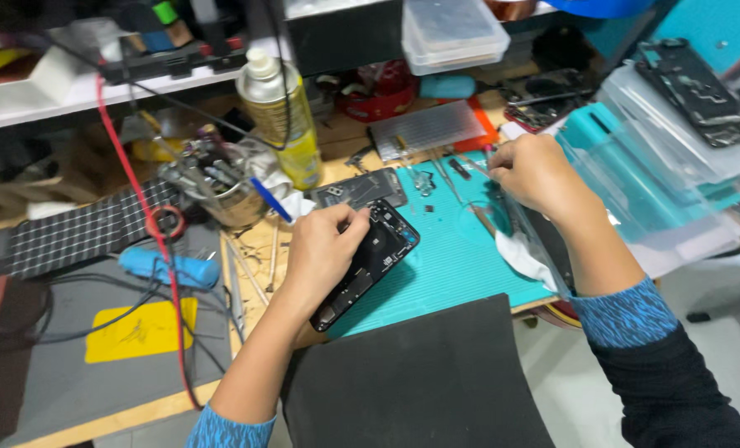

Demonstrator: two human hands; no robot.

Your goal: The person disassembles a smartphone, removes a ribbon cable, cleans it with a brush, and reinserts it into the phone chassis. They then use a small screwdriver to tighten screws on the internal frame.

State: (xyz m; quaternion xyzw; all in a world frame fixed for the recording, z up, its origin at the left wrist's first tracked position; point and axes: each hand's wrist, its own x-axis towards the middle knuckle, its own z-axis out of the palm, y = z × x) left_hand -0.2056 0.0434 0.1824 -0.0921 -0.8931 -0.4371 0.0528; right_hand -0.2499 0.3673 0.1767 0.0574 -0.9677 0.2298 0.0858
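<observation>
**Desk:** What does the left hand [318, 249] have?

**Photographer:** It rests on an opened black smartphone chassis [368, 264], fingers curled together and pressing down on its upper half, thumb at the top edge. The chassis lies diagonally, half on the teal cutting mat [444, 265] and half off its left edge, over the wooden bench.

**Desk:** And the right hand [536, 172]?

**Photographer:** It hovers at the mat's far right corner, loosely closed, fingertips pinched on a thin tool [488, 154] (too small to name with certainty). Just below it lies a white cloth [519, 255].

**Desk:** What surrounds them?

**Photographer:** A second grey phone backplate [360, 189] sits just beyond the chassis, touching the mat's top edge. Tweezers [424, 178] lie near it. To the left stands a yellow spray can [285, 116] beside a metal cup of tools [220, 187]. A blue-handled tool [166, 267] lies on the grey pad farther left, crossed by a red cable [146, 207]. A black foam sheet [415, 382] covers the bench's near edge between both forearms, and clear plastic trays [677, 141] are stacked at right.
</observation>
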